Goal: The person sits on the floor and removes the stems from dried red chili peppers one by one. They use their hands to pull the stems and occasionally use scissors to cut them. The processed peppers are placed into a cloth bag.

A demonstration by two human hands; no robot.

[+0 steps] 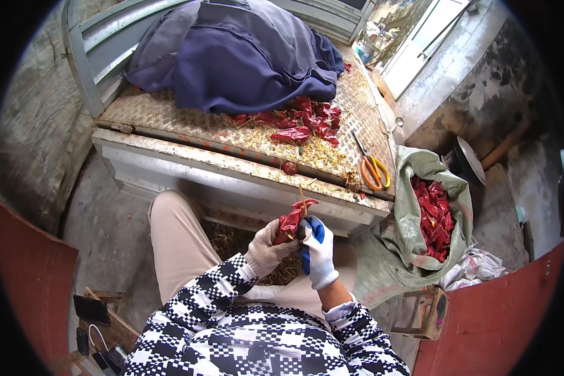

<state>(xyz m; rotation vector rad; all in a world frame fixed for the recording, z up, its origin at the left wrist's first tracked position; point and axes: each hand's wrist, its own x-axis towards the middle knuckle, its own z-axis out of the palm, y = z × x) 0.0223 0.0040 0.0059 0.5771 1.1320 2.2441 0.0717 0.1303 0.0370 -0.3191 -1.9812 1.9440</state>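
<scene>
Dried red chili peppers (288, 225) are held in front of my lap, over the near edge of a metal truck bed. My left hand (268, 249), in a grey-beige knit glove, grips them from the left. On their right side, my right hand (318, 249), in a white glove with a blue coating, has its fingers curled against them; its fingertips are partly hidden. A pale stem (302, 193) sticks up above the peppers. Beyond my hands, a loose pile of dried red peppers (310, 117) lies among yellow seeds on the bed (192, 123).
Orange-and-yellow-handled scissors (373, 169) rest at the bed's right corner. A green woven sack (406, 162) of dried peppers stands to the right, beside a wooden stool (420, 314). Dark blue cloth (244, 66) covers a heap behind. A phone-like black device (91, 310) sits lower left.
</scene>
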